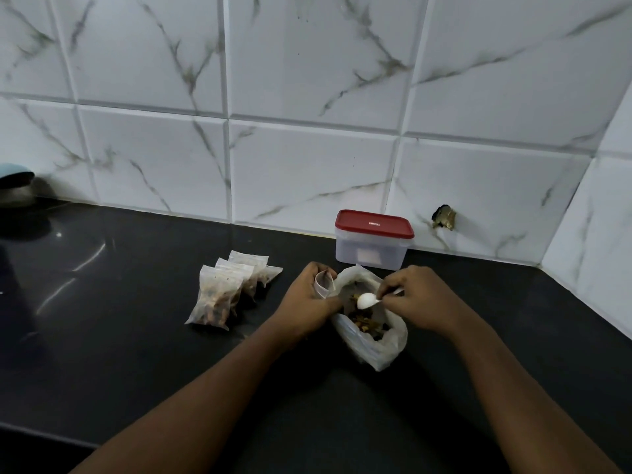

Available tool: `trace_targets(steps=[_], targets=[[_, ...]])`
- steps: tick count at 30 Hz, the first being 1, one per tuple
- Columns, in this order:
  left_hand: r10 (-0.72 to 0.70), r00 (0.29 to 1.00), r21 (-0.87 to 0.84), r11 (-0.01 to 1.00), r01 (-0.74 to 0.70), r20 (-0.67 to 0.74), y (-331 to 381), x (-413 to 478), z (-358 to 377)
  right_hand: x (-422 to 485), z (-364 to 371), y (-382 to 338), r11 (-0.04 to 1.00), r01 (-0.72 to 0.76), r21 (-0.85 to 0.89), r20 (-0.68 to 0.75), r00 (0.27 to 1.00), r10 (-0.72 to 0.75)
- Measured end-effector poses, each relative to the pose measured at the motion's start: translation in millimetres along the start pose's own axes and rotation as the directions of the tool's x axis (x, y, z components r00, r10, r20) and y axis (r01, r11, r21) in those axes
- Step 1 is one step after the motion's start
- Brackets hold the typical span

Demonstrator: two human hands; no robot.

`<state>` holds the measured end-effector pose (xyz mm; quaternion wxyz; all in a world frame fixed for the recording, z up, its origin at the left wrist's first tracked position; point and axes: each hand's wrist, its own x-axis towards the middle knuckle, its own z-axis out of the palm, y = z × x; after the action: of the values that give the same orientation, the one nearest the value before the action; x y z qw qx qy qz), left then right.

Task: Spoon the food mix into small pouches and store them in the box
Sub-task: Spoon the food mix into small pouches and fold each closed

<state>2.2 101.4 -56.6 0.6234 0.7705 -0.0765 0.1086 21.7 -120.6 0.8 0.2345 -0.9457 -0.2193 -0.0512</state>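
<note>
A large white plastic bag (383, 347) lies open on the black counter, with dark and yellowish food mix (364, 321) inside. My right hand (415, 295) pinches a white plastic spoon (367, 300) whose bowl hovers over the mix. My left hand (306, 297) grips a small clear pouch (323, 285) beside the bag's mouth. Several filled pouches (225, 292) lie overlapped to the left. A clear box with a red lid (373, 239) stands closed against the wall behind the bag.
The black counter (136, 336) meets a white marble-tiled wall (307, 148) at the back and right. A dark round object with a blue top (17, 186) sits at the far left. A hole in the tile (444, 217) is right of the box.
</note>
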Motion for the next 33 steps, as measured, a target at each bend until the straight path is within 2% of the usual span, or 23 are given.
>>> trace_targets(steps=[3,8,13,18,21,24,27,33], targets=[[-0.003,1.000,0.007,1.000,0.003,0.010,-0.7,0.8,-0.1,-3.3,-10.4,7.0,0.999,-0.024,0.033,-0.061,0.998,0.025],[-0.013,1.000,-0.018,1.000,0.013,0.018,-0.2,2.1,0.8,2.1,8.7,9.6,0.999,-0.035,-0.004,0.032,0.999,0.035],[0.008,1.000,0.002,1.000,-0.008,-0.010,0.7,0.3,1.7,3.6,13.2,9.9,0.999,0.017,0.037,-0.070,0.997,-0.015],[0.009,1.000,0.024,1.000,-0.009,0.000,3.3,-1.8,-0.2,4.6,20.6,7.4,0.999,0.029,-0.030,0.073,0.997,-0.027],[-0.008,1.000,0.023,1.000,0.008,0.009,5.3,-1.9,-0.2,2.7,9.2,3.1,1.000,-0.012,0.014,0.047,0.999,0.011],[-0.012,1.000,0.025,1.000,0.012,0.017,5.5,-1.1,-0.4,0.6,1.7,4.5,0.999,-0.042,-0.016,0.001,0.999,0.042],[-0.008,1.000,0.032,0.999,0.007,0.020,4.4,-0.4,-0.4,0.7,1.8,4.2,0.996,-0.075,-0.050,0.029,0.997,0.077],[0.005,1.000,0.015,1.000,-0.005,0.020,6.3,-2.0,-0.4,2.4,15.5,-4.4,0.996,-0.043,0.076,0.006,0.999,0.042]])
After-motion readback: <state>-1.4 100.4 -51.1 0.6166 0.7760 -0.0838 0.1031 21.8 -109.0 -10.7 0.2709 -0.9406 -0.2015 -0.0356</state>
